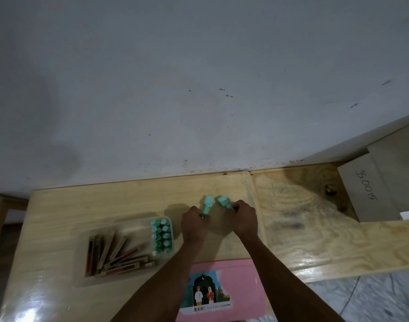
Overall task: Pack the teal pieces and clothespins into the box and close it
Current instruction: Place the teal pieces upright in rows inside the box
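Note:
My left hand (194, 223) is closed around the lower end of a teal piece (207, 203) that stands up from the wooden table. Beside it, my right hand (244, 218) grips a second teal piece (223, 202), tilted to the left. A clear plastic box (87, 256) lies to the left of my hands. Several teal pieces (161, 235) stand in two rows at its right end. Wooden clothespins (116, 259) with red and dark faces lie fanned out in its left part. No lid shows in this view.
A pink flat package (240, 284) with a picture label lies at the table's near edge between my forearms. A plywood board (315, 217) adjoins the table on the right, with a grey block (366, 194) marked in pen at its far end. A white wall stands behind.

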